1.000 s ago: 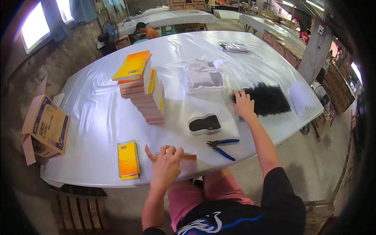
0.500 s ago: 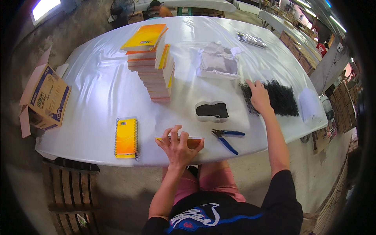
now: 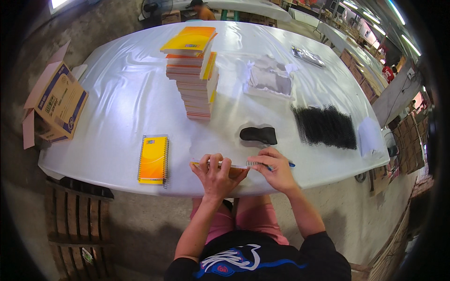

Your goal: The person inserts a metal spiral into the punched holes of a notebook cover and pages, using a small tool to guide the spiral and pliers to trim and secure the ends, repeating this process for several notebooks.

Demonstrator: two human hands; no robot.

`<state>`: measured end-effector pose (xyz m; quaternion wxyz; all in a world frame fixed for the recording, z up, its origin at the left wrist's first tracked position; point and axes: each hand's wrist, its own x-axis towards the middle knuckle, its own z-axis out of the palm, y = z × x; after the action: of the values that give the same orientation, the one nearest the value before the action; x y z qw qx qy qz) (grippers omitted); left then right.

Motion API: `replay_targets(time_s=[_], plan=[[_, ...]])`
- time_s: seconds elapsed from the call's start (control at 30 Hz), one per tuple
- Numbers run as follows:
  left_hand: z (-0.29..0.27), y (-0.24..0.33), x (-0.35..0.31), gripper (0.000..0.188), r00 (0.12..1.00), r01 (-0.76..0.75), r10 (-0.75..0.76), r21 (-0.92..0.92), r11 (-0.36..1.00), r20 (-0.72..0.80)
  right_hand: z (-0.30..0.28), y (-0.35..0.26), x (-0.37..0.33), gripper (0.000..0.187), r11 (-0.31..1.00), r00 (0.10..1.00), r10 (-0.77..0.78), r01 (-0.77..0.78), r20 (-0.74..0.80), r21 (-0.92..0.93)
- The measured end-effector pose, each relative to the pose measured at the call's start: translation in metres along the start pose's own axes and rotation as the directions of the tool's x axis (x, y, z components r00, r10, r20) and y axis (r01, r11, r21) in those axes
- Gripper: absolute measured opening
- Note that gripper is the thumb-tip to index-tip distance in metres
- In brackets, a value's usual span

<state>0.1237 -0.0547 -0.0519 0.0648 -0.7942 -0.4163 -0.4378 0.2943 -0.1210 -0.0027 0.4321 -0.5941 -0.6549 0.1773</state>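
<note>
Your left hand grips a notebook, lower centre; your right hand pinches a coil at its edge, threading apparently barely begun. Bound book, lower left, looks done; stack, upper centre, seems unbound; spare coils right.

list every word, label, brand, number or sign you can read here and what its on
Cardboard box: printed words and symbols I won't copy out; smallest too blurred.
Spiral notebook at left: small label block, too small to read.
Top notebook of the stack: similar block, too small.
Black shirt: blue-and-white graphic, no word certain.
Red shirt in the background: white marks, too blurred.
Flat packet: marks too small.
Held notebook: no print legible.
</note>
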Motion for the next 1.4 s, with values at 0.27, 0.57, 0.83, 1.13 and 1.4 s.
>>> replay_targets(time_s=[0.27, 0.57, 0.83, 1.13, 1.4], plan=[[0.002, -0.001, 0.000, 0.048, 1.000, 0.016, -0.015, -0.052, 0.999, 0.027, 0.003, 0.000, -0.002, 0.024, 0.989, 0.996, 0.025, -0.036, 0.081, 0.141], [0.002, -0.015, -0.003, 0.050, 0.995, -0.077, 0.081, -0.064, 0.995, 0.060, -0.008, -0.013, 0.000, 0.042, 0.995, 0.954, 0.097, -0.098, 0.285, -0.013], [0.000, -0.017, 0.001, 0.049, 0.987, -0.045, 0.062, -0.116, 0.992, 0.148, -0.022, 0.008, 0.014, 0.041, 0.991, 0.807, 0.137, -0.108, 0.574, -0.084], [-0.009, -0.017, 0.008, 0.057, 0.994, -0.002, 0.032, -0.264, 0.965, 0.108, -0.021, 0.094, 0.051, 0.041, 0.777, 0.991, -0.107, 0.133, 0.078, -0.615], [-0.010, -0.022, 0.007, 0.054, 0.993, -0.010, 0.047, -0.321, 0.947, 0.108, -0.006, 0.029, 0.042, 0.022, 0.906, 0.905, -0.089, -0.101, 0.417, 0.411]])
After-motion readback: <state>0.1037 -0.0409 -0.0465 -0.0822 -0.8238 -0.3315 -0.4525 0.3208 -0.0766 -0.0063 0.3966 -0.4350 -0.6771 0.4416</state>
